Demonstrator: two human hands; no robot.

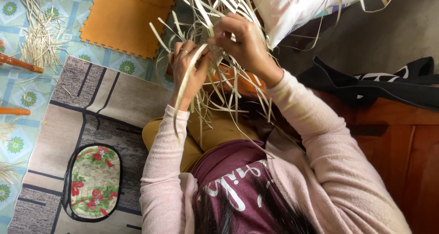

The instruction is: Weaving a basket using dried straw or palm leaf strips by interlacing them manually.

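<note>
While both hands work in the strips [228, 74] above the lap, at twelve o'clock from the person's chest, the left hand [188, 64] pinches one pale strip between thumb and fingers, and the right hand [242, 39] closes its fingertips on another near the crossing. These strips look light, thin and springy, probably prone to creasing or splitting if bent sharply; gripping close to the woven crossing seems best. Loose strips [39, 32] lie at ten o'clock, beside an orange mat [123, 19].
</note>
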